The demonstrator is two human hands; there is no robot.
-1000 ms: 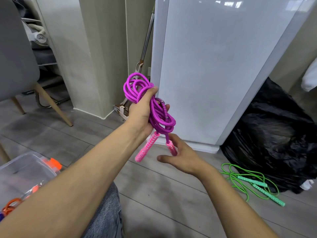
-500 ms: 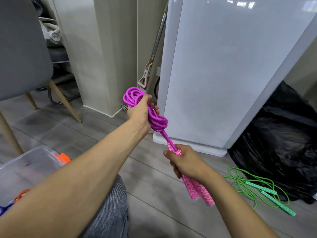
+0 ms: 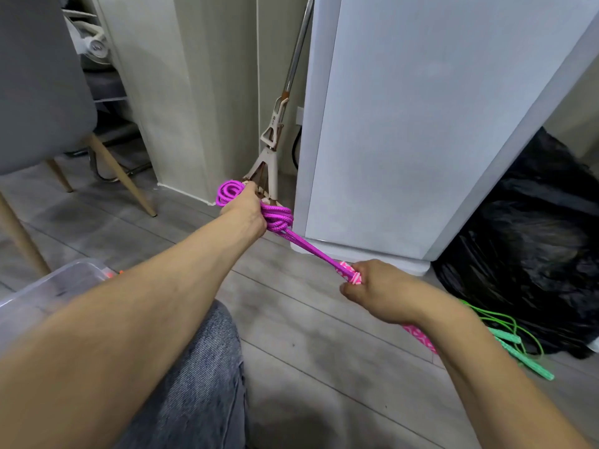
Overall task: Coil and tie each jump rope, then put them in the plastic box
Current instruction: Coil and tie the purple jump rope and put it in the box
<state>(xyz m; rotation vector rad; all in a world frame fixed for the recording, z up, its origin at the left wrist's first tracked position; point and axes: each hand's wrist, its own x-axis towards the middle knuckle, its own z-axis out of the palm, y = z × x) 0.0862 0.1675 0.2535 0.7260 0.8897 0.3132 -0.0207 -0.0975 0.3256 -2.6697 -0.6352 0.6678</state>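
My left hand (image 3: 245,211) grips the coiled purple jump rope (image 3: 278,220) out in front of me, loops sticking out on both sides of the fist. Two strands run taut from the knot down to my right hand (image 3: 379,291), which holds both pink handles (image 3: 350,274); their lower ends show below my wrist. A green jump rope (image 3: 505,335) lies loose on the floor at the right. The clear plastic box (image 3: 48,286) sits at the left, partly hidden by my left arm.
A white appliance (image 3: 421,124) stands straight ahead with a mop (image 3: 275,131) leaning beside it. A black plastic bag (image 3: 531,241) fills the right corner. A grey chair (image 3: 39,92) with wooden legs is at the left. My jeans-clad knee (image 3: 201,384) is below.
My right hand took hold of the two pink handles and pulled them down and to the right. The strands went taut and the wrap on the coil tightened. My left hand moved lower.
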